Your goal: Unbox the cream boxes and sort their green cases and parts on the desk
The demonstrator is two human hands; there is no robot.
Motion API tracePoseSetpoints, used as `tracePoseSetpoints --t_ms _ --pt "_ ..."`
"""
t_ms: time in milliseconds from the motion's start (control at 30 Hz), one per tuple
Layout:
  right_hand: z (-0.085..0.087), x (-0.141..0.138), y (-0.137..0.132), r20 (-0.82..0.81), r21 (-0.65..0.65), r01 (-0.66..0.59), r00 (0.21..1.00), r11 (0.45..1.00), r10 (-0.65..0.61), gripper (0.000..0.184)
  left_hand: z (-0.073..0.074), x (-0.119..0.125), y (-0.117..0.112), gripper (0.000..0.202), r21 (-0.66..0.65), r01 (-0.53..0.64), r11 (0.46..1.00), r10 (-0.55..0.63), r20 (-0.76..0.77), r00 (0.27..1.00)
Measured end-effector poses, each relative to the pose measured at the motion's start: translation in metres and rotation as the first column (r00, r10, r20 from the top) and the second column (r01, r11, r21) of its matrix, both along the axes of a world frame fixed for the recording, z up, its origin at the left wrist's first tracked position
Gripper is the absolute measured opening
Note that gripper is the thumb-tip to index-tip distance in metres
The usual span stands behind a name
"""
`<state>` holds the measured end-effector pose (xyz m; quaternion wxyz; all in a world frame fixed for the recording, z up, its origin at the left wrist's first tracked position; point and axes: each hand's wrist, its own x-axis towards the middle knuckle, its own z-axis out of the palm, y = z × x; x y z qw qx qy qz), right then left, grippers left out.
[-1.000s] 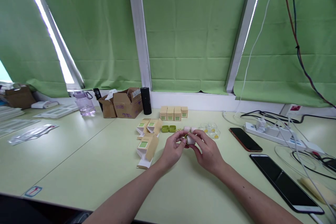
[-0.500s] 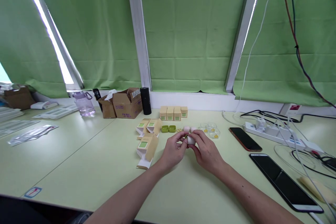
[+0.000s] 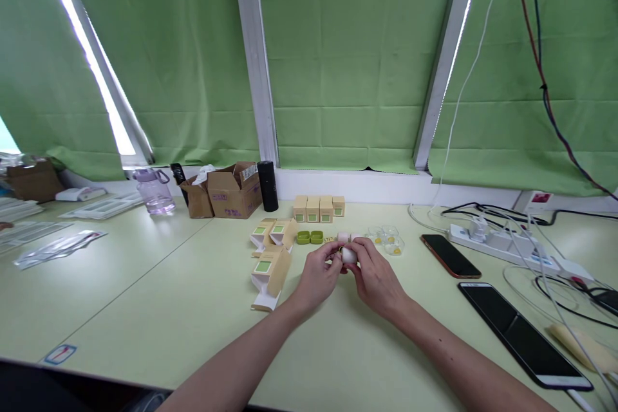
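Note:
Between my two hands, just above the table, is a small white rounded piece (image 3: 348, 256). My left hand (image 3: 318, 272) pinches it from the left, where a thin yellowish edge shows near the fingertips. From the other side, the fingers of my right hand (image 3: 377, 275) are closed around it. Right behind my fingers sit more white pieces (image 3: 344, 237), partly hidden. Small yellow bits (image 3: 329, 239) and two green square cups (image 3: 309, 237) lie to their left. A clear plastic tray (image 3: 394, 246) with yellow bits in its cups is to the right.
Opened cartons (image 3: 273, 270) lie left of my hands; closed small boxes (image 3: 313, 208) stand behind. Two phones (image 3: 451, 255), a power strip (image 3: 502, 248) and loose cables occupy the right. Further left are a cardboard box (image 3: 235, 192), a black cylinder (image 3: 267, 185) and a purple bottle (image 3: 154, 192).
The white piece has turned a little between my fingers, and its green part shows less. Both hands stay in nearly the same place. Something brownish has appeared at the far left edge.

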<state>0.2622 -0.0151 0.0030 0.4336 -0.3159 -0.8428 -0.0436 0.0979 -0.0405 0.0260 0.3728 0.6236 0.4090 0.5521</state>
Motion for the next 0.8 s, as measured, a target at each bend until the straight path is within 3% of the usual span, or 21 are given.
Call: tracePoseSetpoints --t_ms 200,400,667,800 --pt "-0.003 0.005 0.003 -0.089 -0.086 -0.05 0.995 0.995 0.042 0.032 -0.002 -0.011 0.0 0.033 0.081 -0.004 0.997 0.013 -0.113 0.993" --pt "-0.003 0.009 0.006 -0.206 -0.115 -0.102 0.976 0.988 0.076 0.03 -0.007 -0.016 0.0 0.05 0.193 -0.039 0.98 0.086 -0.241 0.967" --pt "-0.001 0.003 0.003 -0.356 -0.255 -0.179 0.931 0.95 0.08 0.02 -0.003 -0.009 0.004 0.039 0.038 0.065 0.997 -0.062 -0.076 0.995" --pt "0.0 0.0 0.001 -0.447 -0.308 -0.229 0.891 0.923 0.072 0.023 -0.004 -0.006 0.006 0.04 0.029 0.057 0.998 -0.057 -0.016 0.998"
